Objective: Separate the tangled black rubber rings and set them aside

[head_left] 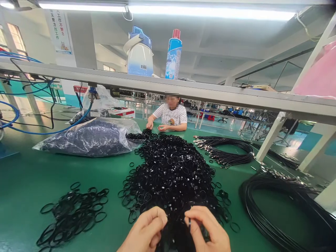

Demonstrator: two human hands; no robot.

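A large heap of thin black rings covers the middle of the green table. At its near edge my left hand is closed, thumb pressed against the forefinger. Whatever that pinch holds, if anything, is hidden. Across a small gap, my right hand pinches a black ring, of which only a short dark piece shows between thumb and forefinger. Both hands are low over the heap. To the left lies a smaller pile of black rings, apart from the heap.
Coiled black cables and another cable bundle lie to the right. A filled plastic bag rests at left. Across the table sits a person, hands at the heap's far end. A shelf crosses above, carrying a jug and spray can.
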